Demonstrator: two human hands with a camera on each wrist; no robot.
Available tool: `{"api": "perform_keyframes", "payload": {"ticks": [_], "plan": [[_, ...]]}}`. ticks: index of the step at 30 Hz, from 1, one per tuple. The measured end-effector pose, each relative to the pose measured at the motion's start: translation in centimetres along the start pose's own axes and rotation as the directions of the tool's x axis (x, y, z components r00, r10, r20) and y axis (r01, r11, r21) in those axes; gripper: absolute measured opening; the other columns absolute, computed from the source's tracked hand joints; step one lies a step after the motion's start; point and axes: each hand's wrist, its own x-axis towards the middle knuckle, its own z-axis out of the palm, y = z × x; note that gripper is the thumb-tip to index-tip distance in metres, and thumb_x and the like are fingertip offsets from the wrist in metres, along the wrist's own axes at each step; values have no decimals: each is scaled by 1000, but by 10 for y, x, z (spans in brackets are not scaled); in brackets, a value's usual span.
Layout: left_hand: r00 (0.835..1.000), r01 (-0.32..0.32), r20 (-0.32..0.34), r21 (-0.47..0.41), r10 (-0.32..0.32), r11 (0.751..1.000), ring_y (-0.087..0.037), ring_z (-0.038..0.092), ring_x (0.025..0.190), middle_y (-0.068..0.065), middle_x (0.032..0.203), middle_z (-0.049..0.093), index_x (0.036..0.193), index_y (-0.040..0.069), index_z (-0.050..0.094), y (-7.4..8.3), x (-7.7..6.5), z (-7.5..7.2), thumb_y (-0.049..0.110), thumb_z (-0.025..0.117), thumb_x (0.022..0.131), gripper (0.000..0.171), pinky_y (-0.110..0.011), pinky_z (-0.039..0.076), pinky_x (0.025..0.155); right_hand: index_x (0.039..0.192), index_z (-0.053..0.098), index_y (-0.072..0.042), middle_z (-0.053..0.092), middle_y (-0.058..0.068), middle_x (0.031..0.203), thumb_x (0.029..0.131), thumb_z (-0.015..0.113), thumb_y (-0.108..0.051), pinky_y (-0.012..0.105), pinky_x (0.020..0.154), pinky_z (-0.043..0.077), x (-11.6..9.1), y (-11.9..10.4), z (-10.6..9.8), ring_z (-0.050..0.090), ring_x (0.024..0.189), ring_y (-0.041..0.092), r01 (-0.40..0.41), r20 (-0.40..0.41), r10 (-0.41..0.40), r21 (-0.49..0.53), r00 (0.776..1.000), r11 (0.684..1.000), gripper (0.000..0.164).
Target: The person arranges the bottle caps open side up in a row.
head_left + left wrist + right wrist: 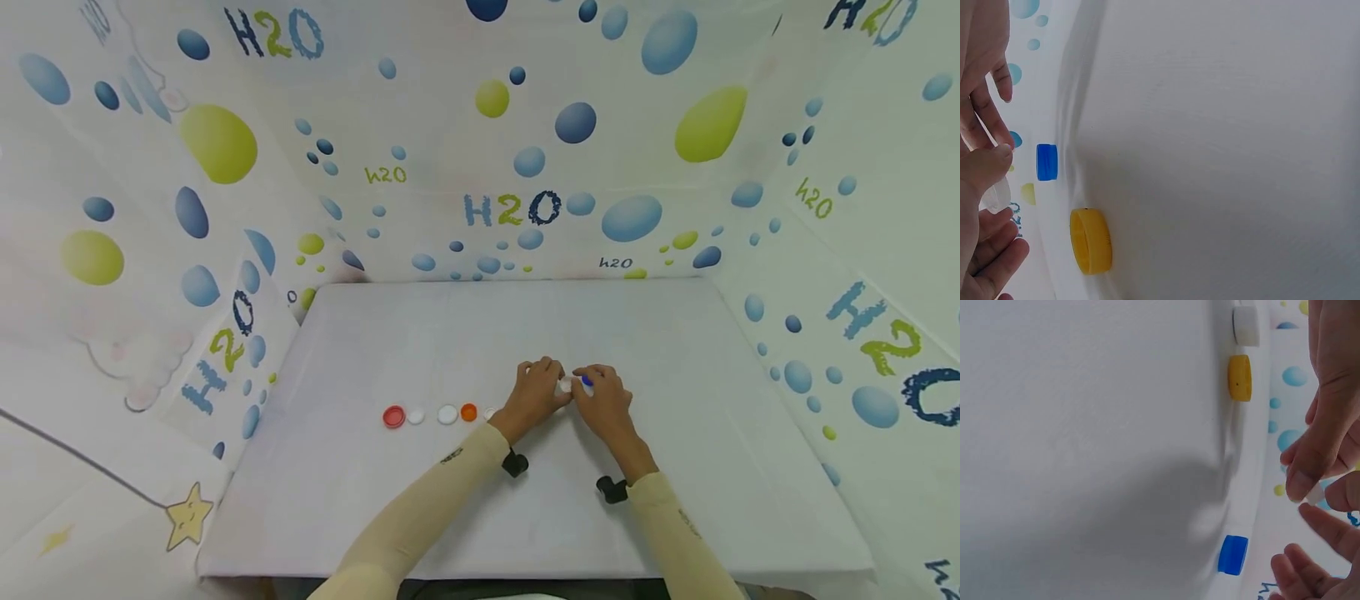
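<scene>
Both of my hands meet over a small white cap (564, 385), seen as translucent in the left wrist view. My left hand (534, 394) holds it by thumb and fingers. Thumb and forefinger of my right hand (604, 403) pinch its near edge, as the right wrist view shows. A blue cap (1233, 555) stands on the table below the right hand. Left of that, a yellow cap (1091, 241) rests on the cloth, hidden by my left hand in the head view.
A row of caps runs leftward on the white-covered table (337, 500): a white cap (490, 412) partly behind my left wrist, an orange cap (468, 412), another white cap (447, 414), a smaller white cap (416, 416) and a red cap (393, 417). Patterned sheets surround the table.
</scene>
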Motion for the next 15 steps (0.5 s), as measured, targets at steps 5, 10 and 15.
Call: {"api": "perform_keyframes", "payload": {"ticks": [5, 10, 15], "plan": [[999, -12, 29, 1, 12, 1000, -18, 65, 116, -1, 121, 66, 117, 14, 67, -1, -2, -1, 43, 73, 99, 35, -46, 42, 108, 129, 72, -9, 55, 24, 143, 104, 66, -24, 69, 96, 39, -3, 8, 0, 52, 131, 49, 92, 31, -92, 1, 995, 996, 30], [996, -29, 82, -19, 30, 999, -20, 63, 122, -1, 126, 65, 118, 15, 70, -2, -7, -3, 40, 75, 98, 32, -48, 41, 110, 129, 73, -10, 54, 24, 144, 102, 71, -25, 69, 95, 38, -10, 15, -1, 50, 133, 50, 130, 100, -129, -5, 987, 991, 31], [991, -42, 127, 3, 41, 999, -20, 62, 122, -1, 127, 64, 117, 18, 71, -5, -11, -3, 43, 76, 98, 31, -49, 40, 111, 128, 74, -11, 54, 24, 137, 100, 73, -28, 67, 92, 41, -15, 16, -2, 52, 126, 48, 158, 151, -149, -52, 977, 986, 32]]}}
